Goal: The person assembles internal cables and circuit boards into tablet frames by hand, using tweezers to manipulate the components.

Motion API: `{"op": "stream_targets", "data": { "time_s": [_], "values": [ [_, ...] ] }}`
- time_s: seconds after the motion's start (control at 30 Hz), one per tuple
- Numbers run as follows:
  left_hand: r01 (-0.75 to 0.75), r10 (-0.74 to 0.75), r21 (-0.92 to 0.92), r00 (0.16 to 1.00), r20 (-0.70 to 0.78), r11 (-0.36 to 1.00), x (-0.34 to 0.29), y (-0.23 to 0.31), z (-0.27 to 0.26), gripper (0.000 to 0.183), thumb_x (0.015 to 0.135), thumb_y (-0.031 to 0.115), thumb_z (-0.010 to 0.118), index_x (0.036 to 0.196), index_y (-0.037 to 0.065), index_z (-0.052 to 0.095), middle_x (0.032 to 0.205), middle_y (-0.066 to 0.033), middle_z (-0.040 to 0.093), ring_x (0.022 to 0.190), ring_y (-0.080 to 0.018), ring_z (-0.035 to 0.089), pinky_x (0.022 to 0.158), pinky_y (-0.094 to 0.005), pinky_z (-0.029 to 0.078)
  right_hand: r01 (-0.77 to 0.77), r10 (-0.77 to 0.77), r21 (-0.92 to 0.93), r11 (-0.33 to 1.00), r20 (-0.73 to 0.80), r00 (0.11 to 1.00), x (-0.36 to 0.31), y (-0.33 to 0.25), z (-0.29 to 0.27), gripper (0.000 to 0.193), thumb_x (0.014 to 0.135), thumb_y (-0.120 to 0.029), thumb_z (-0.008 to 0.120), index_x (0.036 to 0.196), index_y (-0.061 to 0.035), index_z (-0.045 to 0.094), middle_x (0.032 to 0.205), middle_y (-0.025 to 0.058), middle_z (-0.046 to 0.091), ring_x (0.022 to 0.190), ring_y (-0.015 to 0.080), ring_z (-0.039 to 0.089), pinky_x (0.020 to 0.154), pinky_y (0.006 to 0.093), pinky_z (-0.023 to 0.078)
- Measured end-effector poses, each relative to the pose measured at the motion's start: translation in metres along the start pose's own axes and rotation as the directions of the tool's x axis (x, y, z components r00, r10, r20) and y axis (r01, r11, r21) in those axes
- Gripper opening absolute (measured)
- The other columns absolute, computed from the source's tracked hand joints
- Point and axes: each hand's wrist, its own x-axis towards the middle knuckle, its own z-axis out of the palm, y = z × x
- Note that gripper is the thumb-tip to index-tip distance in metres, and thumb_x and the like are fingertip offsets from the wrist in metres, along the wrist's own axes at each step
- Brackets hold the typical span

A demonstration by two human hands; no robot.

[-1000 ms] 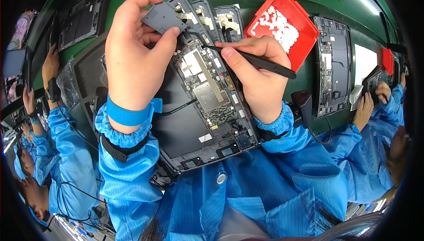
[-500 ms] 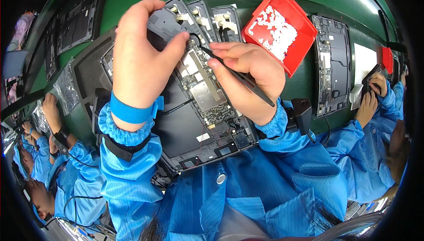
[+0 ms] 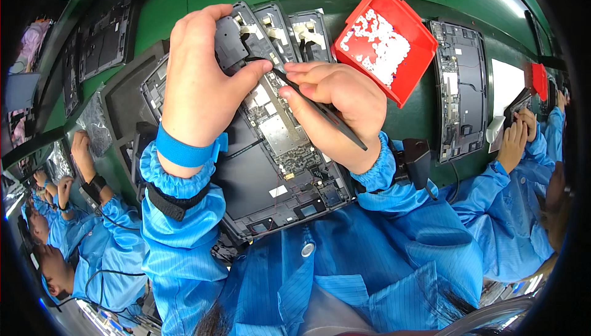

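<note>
An opened laptop base [image 3: 237, 179] lies tilted in front of me, with a long circuit board [image 3: 280, 136] across it. At its far end, my left hand [image 3: 200, 83] curls around a flat dark-grey part [image 3: 229, 43], thumb toward the board. Black tweezers [image 3: 326, 114] are pinched in my right hand [image 3: 348, 99]. Their tips reach the board's far end beside my left thumb, which partly hides them. A blue wrist strap [image 3: 184, 151] circles my left wrist. Whatever the tips touch is too small to make out.
A red bin [image 3: 425, 46] of small white pieces stands at far right, beside several fanned-out grey panels [image 3: 280, 31]. Another opened laptop base [image 3: 462, 89] lies to the right. A black tray [image 3: 126, 86] sits left. Co-workers' hands [image 3: 514, 139] are at both sides.
My right hand and the tweezers have shifted slightly left. My left thumb has moved a little nearer to me, closer to the tweezer tips. The grey part has shifted slightly.
</note>
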Motion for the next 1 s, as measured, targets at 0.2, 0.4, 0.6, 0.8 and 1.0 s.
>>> {"op": "stream_targets", "data": {
  "time_s": [0.2,0.4,0.6,0.8,1.0],
  "values": [
    [-0.083,0.083,-0.005,0.996,-0.019,0.997,0.000,0.001,-0.002,0.069,0.060,0.008,0.077,0.122,0.004,0.046,0.126,-0.0187,0.044,0.120,-0.0327,0.040,0.099,-0.0370,0.034,-0.054,0.057,0.032,0.998,-0.106,0.993,-0.003,0.002,0.001,0.019,0.065,0.004,0.073,0.071,0.0013,0.054,0.072,0.0127,0.061,0.071,0.0270,0.065,0.060,0.0315,0.051],
    [0.122,-0.126,-0.053,0.989,-0.079,0.991,-0.045,0.002,-0.044,0.063,0.073,0.014,0.070,0.125,-0.004,0.040,0.127,-0.0253,0.042,0.122,-0.0355,0.039,0.102,-0.0404,0.031,-0.381,0.382,-0.039,0.924,0.022,0.924,-0.013,-0.032,-0.039,0.013,0.076,-0.001,0.064,0.089,0.0001,0.062,0.083,0.0134,0.063,0.071,0.0254,0.061,0.066,0.0319,0.048],
    [0.320,-0.346,-0.272,0.936,-0.056,0.908,-0.143,-0.012,-0.022,0.058,0.086,0.007,0.053,0.135,-0.008,0.026,0.141,-0.0263,0.027,0.135,-0.0328,0.021,0.109,-0.0378,0.019,-0.258,0.315,-0.234,0.938,0.255,0.914,-0.038,-0.063,-0.045,0.022,0.073,0.001,0.065,0.094,-0.0021,0.059,0.078,0.0123,0.058,0.068,0.0247,0.057,0.063,0.0318,0.046],
    [0.259,-0.628,-0.806,0.759,-0.171,0.532,-0.152,0.000,-0.004,0.054,0.088,-0.003,0.043,0.136,-0.007,0.020,0.143,-0.0233,0.022,0.135,-0.0294,0.022,0.109,-0.0364,0.018,-0.100,0.187,-0.375,0.922,0.202,0.961,-0.055,-0.070,-0.034,0.019,0.075,0.003,0.062,0.093,-0.0024,0.058,0.085,0.0125,0.060,0.077,0.0268,0.057,0.069,0.0334,0.045],
    [0.230,-0.752,-0.933,0.656,-0.062,0.278,-0.149,-0.013,-0.004,0.047,0.088,0.004,0.052,0.129,-0.009,0.033,0.121,-0.0172,0.051,0.110,-0.0210,0.050,0.096,-0.0312,0.037,-0.369,0.381,-0.095,0.925,0.197,0.903,-0.056,-0.070,-0.031,0.016,0.081,0.002,0.056,0.096,-0.0018,0.055,0.086,0.0092,0.056,0.077,0.0171,0.054,0.069,0.0271,0.043]
  ]
}}
